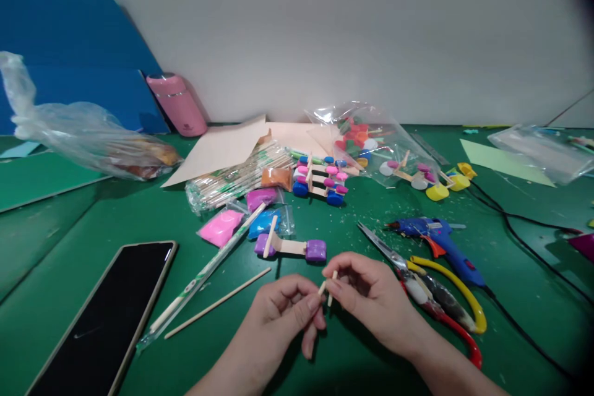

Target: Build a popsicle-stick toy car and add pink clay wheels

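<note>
My left hand (290, 315) pinches a short piece of wooden stick (322, 288) between thumb and forefinger. Close beside it, my right hand (366, 297) grips another short wooden stick piece (332, 288), held nearly upright. The two pieces are almost touching; fingers hide parts of both. Just behind my hands lies a small craft-stick model (292, 247) with purple ends and one stick tilted up. A longer thin wooden stick (218, 303) rests on the table to the left, near a wrapped pair of chopsticks (208, 275).
Scissors (417, 284) and a blue glue gun (439, 241) with its cord lie on the right. A phone (102, 322) is at left. Behind are clay packets (221, 227), bundled chopsticks (236, 176), coloured stick models (320, 182), a plastic bag (366, 136) and a pink bottle (179, 105).
</note>
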`<state>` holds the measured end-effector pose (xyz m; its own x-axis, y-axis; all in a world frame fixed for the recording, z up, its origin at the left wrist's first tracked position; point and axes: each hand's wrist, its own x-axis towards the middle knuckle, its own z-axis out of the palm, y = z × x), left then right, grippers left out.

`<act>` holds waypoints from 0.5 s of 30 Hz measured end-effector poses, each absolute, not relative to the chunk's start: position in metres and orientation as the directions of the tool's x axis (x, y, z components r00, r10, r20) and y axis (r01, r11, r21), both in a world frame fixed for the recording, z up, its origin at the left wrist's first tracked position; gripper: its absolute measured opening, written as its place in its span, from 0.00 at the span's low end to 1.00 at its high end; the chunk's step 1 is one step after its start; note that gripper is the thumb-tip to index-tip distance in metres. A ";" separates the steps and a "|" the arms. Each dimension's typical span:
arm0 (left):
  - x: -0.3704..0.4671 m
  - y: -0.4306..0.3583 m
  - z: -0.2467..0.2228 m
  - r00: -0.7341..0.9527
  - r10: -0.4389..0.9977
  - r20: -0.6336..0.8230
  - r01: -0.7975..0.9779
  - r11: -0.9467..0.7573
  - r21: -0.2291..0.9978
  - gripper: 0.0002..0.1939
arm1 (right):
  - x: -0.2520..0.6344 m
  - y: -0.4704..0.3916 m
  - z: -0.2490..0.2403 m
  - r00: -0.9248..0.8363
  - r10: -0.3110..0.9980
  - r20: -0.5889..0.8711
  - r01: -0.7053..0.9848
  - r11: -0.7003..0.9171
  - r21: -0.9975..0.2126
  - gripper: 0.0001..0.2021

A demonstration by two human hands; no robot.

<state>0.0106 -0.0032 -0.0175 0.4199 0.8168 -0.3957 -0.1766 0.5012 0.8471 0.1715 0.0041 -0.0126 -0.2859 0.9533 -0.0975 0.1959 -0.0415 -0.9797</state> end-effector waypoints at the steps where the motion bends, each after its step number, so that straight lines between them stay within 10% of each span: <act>1: 0.011 -0.003 -0.017 0.410 0.822 -0.394 -0.198 0.502 0.842 0.10 | 0.172 0.004 -0.013 -0.275 0.956 -0.099 0.193 -0.046 -0.980 0.07; 15: 0.011 -0.004 -0.015 0.418 0.817 -0.397 -0.347 0.548 0.761 0.05 | 0.172 0.006 -0.014 -0.313 0.949 -0.038 0.123 0.001 -0.992 0.08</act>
<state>0.0113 -0.0042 -0.0146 0.4178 0.8171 -0.3973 -0.3472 0.5477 0.7613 0.1718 0.0056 -0.0144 -0.3134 0.9489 -0.0377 0.1226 0.0010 -0.9925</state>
